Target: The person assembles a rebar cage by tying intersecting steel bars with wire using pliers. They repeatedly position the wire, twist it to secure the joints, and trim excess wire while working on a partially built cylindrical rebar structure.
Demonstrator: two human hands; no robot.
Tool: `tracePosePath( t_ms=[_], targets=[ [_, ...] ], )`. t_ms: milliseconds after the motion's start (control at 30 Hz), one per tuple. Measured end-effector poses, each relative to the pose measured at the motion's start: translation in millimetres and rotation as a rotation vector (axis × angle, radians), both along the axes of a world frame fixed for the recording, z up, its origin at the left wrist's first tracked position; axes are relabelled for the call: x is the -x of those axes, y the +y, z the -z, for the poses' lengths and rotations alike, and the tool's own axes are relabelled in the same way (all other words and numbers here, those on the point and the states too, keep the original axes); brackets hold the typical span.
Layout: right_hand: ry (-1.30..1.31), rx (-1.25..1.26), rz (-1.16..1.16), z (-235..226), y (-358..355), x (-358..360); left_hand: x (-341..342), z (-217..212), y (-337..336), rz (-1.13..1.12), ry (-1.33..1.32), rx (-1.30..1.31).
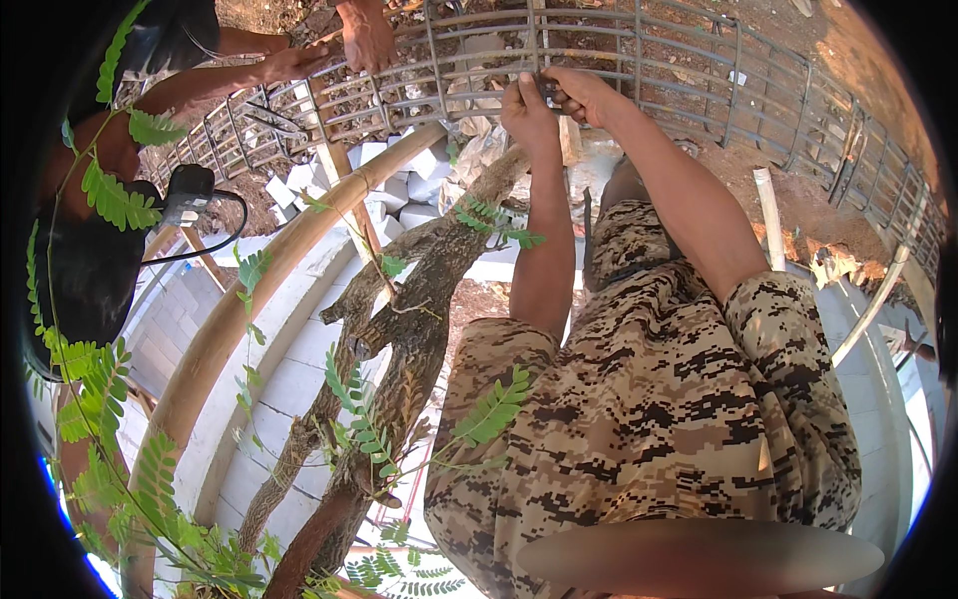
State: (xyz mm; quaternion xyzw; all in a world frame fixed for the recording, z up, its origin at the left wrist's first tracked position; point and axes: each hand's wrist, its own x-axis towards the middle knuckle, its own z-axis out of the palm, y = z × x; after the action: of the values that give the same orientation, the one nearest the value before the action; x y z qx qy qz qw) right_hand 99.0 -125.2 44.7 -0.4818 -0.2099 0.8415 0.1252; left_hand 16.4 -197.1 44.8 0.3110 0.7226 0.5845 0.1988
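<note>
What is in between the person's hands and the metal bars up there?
Nothing visible: the left hand and right hand are already on the rebar cage, fingers closed at one bar crossing. The tree trunk is lower down.

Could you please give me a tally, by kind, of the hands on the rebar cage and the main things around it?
Person's own hands on the cage: 2, left hand and right hand
Co-worker's hands on the cage: 2
Rebar cage: 1
Bamboo pole: 1
Tree trunk: 1
Total: 7
</note>
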Motion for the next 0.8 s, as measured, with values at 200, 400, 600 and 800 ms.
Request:
tracePosePath(
  t_ms=[200,400,600,800],
  targets=[
    [-0.069,-0.099,-0.038,11.9,-0.6,11.7,3.1,5.5,11.6,-0.006,0.083,-0.007],
    [-0.406,-0.741,-0.235,33.0,-21.6,22.4,7.3,0.7,22.8,-0.017,-0.05,-0.08],
    [-0.285,-0.564,-0.118,41.9,-13.6,19.0,4.5,1.9,3.6,-0.106,-0.234,-0.11],
    [-0.416,-0.646,-0.279,33.5,5.7,11.7,14.1,6.0,-1.9,-0.291,-0.633,0.014]
  ],
)
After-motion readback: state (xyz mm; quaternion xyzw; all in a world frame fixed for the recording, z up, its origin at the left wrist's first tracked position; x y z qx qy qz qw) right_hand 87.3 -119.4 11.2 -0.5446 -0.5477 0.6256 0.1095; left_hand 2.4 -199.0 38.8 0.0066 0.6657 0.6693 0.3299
